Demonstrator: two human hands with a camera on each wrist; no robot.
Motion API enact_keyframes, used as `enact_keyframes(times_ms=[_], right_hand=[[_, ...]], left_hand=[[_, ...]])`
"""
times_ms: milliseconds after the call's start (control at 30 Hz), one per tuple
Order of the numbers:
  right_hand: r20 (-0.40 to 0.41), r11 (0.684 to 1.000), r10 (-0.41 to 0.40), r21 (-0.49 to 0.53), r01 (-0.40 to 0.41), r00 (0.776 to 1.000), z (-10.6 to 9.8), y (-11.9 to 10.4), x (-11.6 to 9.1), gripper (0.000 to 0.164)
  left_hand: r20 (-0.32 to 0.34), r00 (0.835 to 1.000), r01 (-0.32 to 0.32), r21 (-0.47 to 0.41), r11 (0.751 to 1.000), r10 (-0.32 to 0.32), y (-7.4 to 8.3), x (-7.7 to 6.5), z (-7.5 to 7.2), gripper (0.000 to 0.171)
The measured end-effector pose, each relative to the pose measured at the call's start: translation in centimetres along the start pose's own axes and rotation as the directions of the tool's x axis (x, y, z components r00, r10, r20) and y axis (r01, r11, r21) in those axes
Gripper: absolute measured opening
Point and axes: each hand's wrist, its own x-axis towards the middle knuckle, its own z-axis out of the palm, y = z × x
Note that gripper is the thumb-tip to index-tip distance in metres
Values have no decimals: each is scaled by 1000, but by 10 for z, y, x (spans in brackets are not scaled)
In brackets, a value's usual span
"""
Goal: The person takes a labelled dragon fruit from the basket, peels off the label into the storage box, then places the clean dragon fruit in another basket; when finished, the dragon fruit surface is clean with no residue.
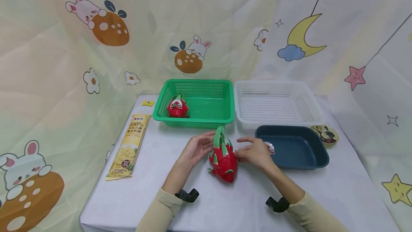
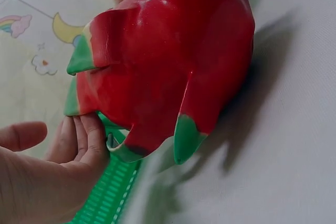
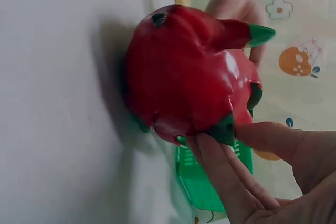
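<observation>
A red toy dragon fruit (image 1: 224,164) with green-tipped scales lies on the white table, its long green leaves pointing toward the baskets. On its left side is my left hand (image 1: 195,150); in the left wrist view its extended fingers (image 2: 90,139) touch a scale while the thumb stands apart. From the other side my right hand (image 1: 255,153) pinches a green scale tip between thumb and fingers, as the right wrist view shows. A second, smaller-looking dragon fruit (image 1: 177,107) sits at the left inside the green basket (image 1: 193,124).
A white basket (image 1: 280,122) stands right of the green one. In front of it is a dark blue bin (image 1: 294,165), with a round tin (image 1: 325,134) beside it. A noodle pack (image 1: 128,146) and a small yellow packet (image 1: 147,103) lie at the left edge.
</observation>
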Motion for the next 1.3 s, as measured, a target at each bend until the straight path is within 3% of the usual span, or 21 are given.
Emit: enact_keyframes(times_ms=[333,667,967,1300], right_hand=[[-18,996,36,77,-34,999,-8,3,2,59],[-56,997,70,32,-68,996,-25,-1,-5,25],[-67,997,71,-13,-72,995,-34,-2,-15,28],[-17,999,29,42,-28,999,-62,-9,-35,34]], left_hand=[[51,998,27,-36,999,-26,2,1,0,47],[120,993,3,-32,999,1,3,2,3,45],[139,990,20,-60,998,-11,2,2,3,46],[196,981,21,-71,997,-6,1,6,10,50]])
